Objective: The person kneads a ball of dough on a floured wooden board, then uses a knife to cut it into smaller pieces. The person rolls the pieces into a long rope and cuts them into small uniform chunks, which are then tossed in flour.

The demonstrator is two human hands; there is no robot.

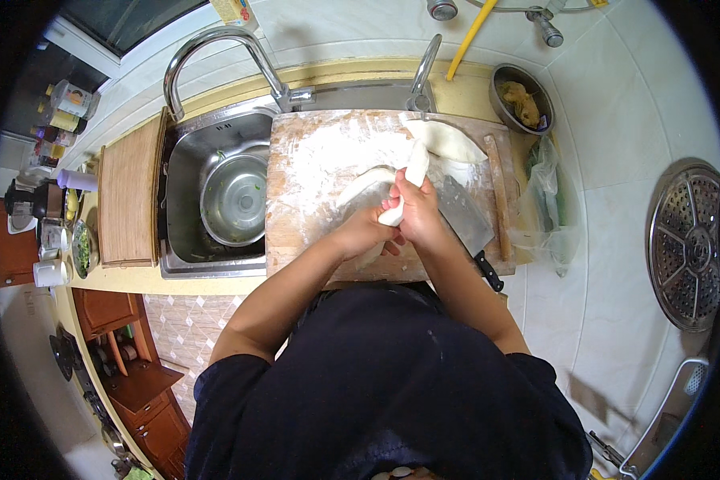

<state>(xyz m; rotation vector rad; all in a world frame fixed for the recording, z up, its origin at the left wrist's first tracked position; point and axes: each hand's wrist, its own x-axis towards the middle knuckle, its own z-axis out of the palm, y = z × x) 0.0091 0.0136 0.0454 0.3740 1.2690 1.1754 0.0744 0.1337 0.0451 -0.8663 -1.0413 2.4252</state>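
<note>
Both hands hold one long strip of white dough [417, 163] above a floured wooden board [300, 240]. My right hand [417, 201] grips its middle; my left hand [369, 231] is at its lower end, some fingers hidden. A larger piece of dough [450, 141] lies at the board's back right, and the strip's upper end overlaps it in view. Another thin piece of dough [366, 183] rests left of the hands. A cleaver with a black handle [468, 219] lies right of my right hand, beside a wooden rolling pin [499, 198].
Left of the board is a steel sink [183, 162] holding a metal bowl [237, 201]. Two faucets [216, 36] [423, 72] rise behind. A wooden board [129, 192] stands left of the sink. At right are a metal bowl with food [521, 99] and a plastic bag [546, 210].
</note>
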